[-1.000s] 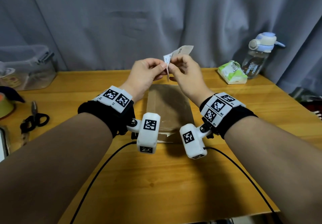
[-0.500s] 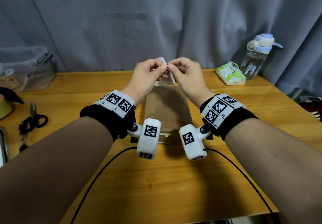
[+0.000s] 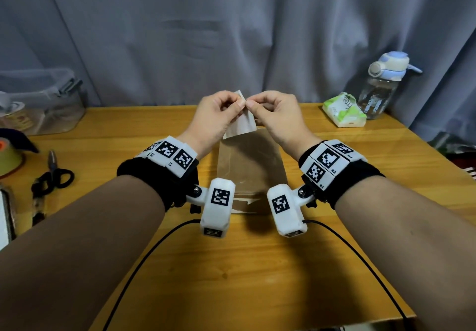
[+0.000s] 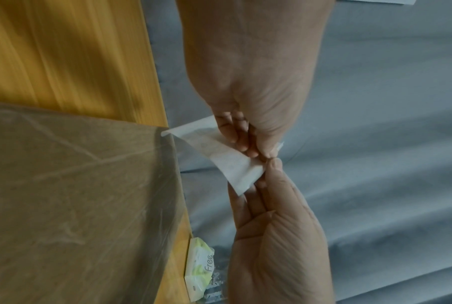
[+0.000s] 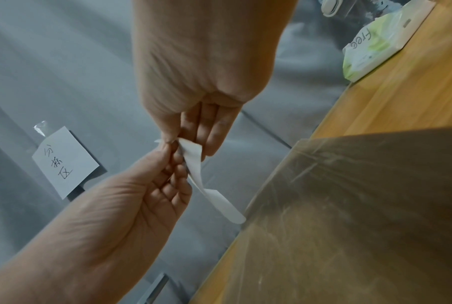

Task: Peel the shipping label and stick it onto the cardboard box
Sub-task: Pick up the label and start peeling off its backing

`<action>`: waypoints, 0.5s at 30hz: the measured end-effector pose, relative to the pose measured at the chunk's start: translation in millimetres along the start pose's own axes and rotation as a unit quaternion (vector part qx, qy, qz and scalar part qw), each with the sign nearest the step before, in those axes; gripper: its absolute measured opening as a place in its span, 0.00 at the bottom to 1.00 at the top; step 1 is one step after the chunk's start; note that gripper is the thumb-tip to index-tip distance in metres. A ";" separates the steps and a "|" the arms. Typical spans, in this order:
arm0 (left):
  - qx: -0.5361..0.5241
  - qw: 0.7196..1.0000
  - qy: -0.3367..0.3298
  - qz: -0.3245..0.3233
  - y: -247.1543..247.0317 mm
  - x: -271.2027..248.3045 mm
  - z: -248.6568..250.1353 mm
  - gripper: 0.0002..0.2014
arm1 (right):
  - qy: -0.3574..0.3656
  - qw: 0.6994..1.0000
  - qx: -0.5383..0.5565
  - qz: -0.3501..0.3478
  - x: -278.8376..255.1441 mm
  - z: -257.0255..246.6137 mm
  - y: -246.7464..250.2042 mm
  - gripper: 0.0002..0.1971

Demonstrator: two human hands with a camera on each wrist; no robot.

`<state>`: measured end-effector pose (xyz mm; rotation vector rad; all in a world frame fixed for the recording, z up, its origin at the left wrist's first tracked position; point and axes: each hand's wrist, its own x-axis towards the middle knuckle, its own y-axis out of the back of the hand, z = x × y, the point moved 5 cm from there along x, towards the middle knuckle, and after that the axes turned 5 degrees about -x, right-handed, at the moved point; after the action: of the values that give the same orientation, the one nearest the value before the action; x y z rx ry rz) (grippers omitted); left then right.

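Note:
A small white shipping label (image 3: pixel 240 124) hangs between my two hands, above the far end of the flat brown cardboard box (image 3: pixel 251 166) on the wooden table. My left hand (image 3: pixel 238 104) pinches its top corner between thumb and fingers. My right hand (image 3: pixel 251 104) pinches the same corner from the other side, thumb tips almost touching. In the left wrist view the label (image 4: pixel 229 162) curves down from the left hand (image 4: pixel 248 148) and right hand (image 4: pixel 268 168) toward the box (image 4: pixel 76 195). The right wrist view shows the label (image 5: pixel 193 162) edge-on beside the box (image 5: pixel 362 205).
A green tissue pack (image 3: pixel 343 110) and a water bottle (image 3: pixel 383 83) stand at the back right. Scissors (image 3: pixel 51 178), a tape roll (image 3: pixel 10 155) and a clear plastic container (image 3: pixel 41 104) lie at the left. A grey curtain hangs behind; cables trail toward the front edge.
The label stuck up above my fingers a second ago; it now hangs down below them over the box's far end. Both hands have stayed close together.

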<state>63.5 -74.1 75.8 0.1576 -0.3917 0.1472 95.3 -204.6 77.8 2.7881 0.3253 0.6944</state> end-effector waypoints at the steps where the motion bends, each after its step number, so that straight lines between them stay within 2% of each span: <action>1: 0.001 1.000 -0.001 0.000 0.1 -0.5 0.4 0.10 | 0.001 1.000 0.000 0.001 0.6 0.3 -0.1 0.07; 10: 0.061 0.998 -0.016 -0.017 -0.1 1.1 3.7 0.04 | -0.020 1.000 0.021 -0.003 0.5 4.1 1.1 0.10; 15: 0.075 0.997 -0.018 -0.026 0.4 3.5 1.8 0.03 | -0.027 0.999 0.033 0.000 1.5 3.0 1.2 0.10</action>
<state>66.0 -73.7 78.8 0.3180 -0.4121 0.1233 98.2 -205.9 76.2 2.8633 0.3444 0.6185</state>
